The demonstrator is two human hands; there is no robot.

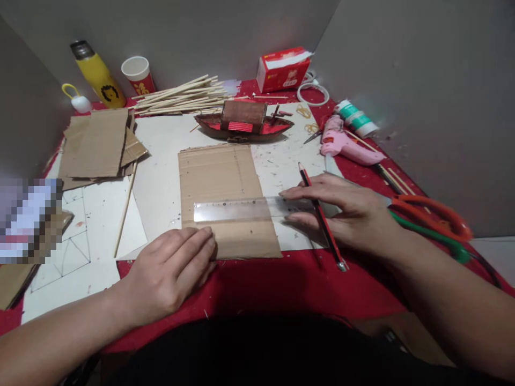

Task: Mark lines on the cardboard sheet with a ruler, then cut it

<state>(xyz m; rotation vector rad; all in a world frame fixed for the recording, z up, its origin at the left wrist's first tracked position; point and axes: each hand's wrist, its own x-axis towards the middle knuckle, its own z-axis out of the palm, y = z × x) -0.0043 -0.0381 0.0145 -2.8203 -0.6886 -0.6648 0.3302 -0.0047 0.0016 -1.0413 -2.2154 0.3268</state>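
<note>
At frame centre, the left hand (171,268), fingers together but grip unclear, seemingly steadies a corrugated cardboard sheet (217,174) while the right hand (354,206) pinches a clear ruler (229,210) across it, a red-and-black pencil (323,220) crossing those fingers.

Right fingers (295,193) partly hide the clear ruler (233,210), its fine marks too small to read

one ruler (225,211), one pencil (321,215), perhaps two rubber-band clumps (304,111) show.

Grey walls (193,32); red-covered table (265,287)
</note>
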